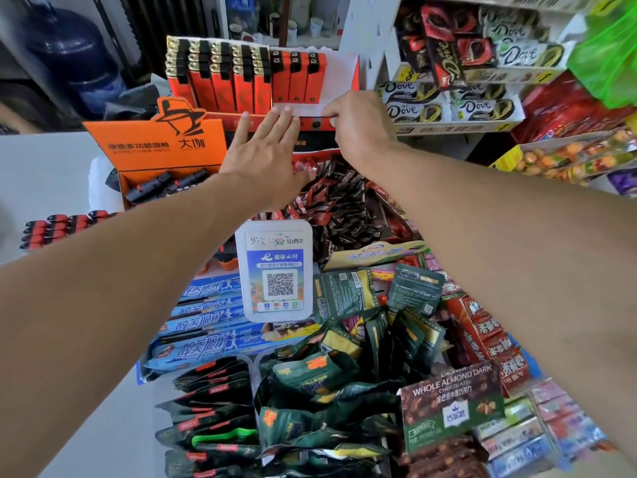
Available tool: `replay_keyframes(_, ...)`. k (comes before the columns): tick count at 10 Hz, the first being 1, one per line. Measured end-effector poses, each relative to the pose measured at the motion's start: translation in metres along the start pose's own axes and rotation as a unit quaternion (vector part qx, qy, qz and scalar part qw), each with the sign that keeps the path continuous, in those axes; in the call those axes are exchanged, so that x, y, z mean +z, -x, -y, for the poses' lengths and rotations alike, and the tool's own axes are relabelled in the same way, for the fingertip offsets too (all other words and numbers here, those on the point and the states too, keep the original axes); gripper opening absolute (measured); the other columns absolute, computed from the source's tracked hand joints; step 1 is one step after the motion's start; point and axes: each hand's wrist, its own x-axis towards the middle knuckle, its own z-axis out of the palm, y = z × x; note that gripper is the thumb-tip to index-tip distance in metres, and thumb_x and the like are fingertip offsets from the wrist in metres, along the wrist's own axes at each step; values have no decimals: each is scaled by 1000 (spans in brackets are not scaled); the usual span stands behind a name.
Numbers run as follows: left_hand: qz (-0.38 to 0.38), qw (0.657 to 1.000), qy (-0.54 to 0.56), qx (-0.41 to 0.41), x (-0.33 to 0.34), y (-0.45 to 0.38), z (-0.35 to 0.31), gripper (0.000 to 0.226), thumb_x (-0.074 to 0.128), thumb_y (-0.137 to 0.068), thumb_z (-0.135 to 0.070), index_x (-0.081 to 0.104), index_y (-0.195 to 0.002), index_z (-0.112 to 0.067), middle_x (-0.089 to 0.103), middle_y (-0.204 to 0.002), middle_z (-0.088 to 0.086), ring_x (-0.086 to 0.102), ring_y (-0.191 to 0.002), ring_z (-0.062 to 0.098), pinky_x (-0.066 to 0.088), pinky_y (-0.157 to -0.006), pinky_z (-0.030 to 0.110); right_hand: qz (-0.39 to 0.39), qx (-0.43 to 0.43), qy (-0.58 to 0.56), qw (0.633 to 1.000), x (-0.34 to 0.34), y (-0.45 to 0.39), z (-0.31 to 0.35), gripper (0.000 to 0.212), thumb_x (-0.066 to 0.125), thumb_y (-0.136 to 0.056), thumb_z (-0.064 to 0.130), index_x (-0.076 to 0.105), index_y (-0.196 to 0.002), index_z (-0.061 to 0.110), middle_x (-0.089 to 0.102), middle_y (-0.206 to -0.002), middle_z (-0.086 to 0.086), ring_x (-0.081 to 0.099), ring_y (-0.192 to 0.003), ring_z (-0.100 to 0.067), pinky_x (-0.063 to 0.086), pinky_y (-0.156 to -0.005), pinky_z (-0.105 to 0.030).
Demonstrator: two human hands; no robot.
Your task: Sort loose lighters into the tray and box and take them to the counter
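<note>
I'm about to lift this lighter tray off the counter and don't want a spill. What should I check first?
1. Left hand on the tray: not ok, fingers flat against its front edge, no grip.
2. Right hand gripping: ok, pinches the front edge.
3. Lighters upright: ok.
4. Tray full: not ok, right side is bare.
5. Orange box clear of the tray: cannot tell.

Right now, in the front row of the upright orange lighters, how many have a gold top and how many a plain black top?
Gold-topped lighters: 5
Black-topped lighters: 3
Total: 8
</note>
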Motion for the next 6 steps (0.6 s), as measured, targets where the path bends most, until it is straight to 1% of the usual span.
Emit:
replay_keyframes(1, -3, 1000, -1, 2, 1, 4, -4, 85, 36, -101, -63, 4, -162, -13, -8, -170, 6, -10, -157, 20, -5, -126, 51, -9, -17, 7, 1000, 12, -2, -11, 36, 47, -86, 23, 74, -107, 10, 73, -102, -8, 67, -93, -21, 54, -90, -44)
replay_keyframes(2, 8, 1000, 19, 11, -3, 6, -3, 85, 38, -101, -62, 5, -162, -13, -10, -170, 7, -10, -157, 21, -5, -126, 51, -3, -56, 17, 998, 6, 9, -10, 35, 49, -95, 5, 74, -117, 16, 71, -116, -12, 65, -107, -29, 51, -98, -38)
replay_keyframes(3, 15, 998, 51, 15, -7, 5, -1, 85, 43, -102, -58, 6, -163, -12, -10, -170, 7, -10, -157, 22, -3, -126, 49, -5, -85, 20, 996, 1, 14, -9, 30, 53, -99, 5, 68, -125, 5, 68, -123, -18, 60, -116, -33, 45, -103, -38)
replay_keyframes(4, 14, 996, 92, 16, -9, 8, -2, 84, 48, -102, -54, 8, -163, -12, -8, -170, 8, -9, -157, 22, 0, -127, 47, -5, -73, 1, 997, -5, 26, -10, 38, 52, -103, 18, 57, -139, 8, 59, -139, -12, 49, -133, -29, 33, -112, -34)
replay_keyframes(5, 23, 992, 121, 13, -11, 10, -4, 84, 50, -101, -53, 8, -163, -13, -7, -170, 7, -9, -157, 22, 1, -127, 46, -9, -50, -35, 998, -9, 37, -20, 43, 52, -103, 24, 52, -145, 13, 55, -145, -9, 46, -137, -26, 30, -115, -32)
replay_keyframes(6, 20, 990, 137, 7, -13, 13, -8, 84, 51, -101, -52, 9, -163, -14, -5, -171, 7, -6, -157, 24, 2, -127, 46, -19, -36, -43, 998, -22, 50, -28, 43, 53, -103, 27, 53, -144, 18, 57, -143, -7, 50, -133, -25, 35, -113, -33)
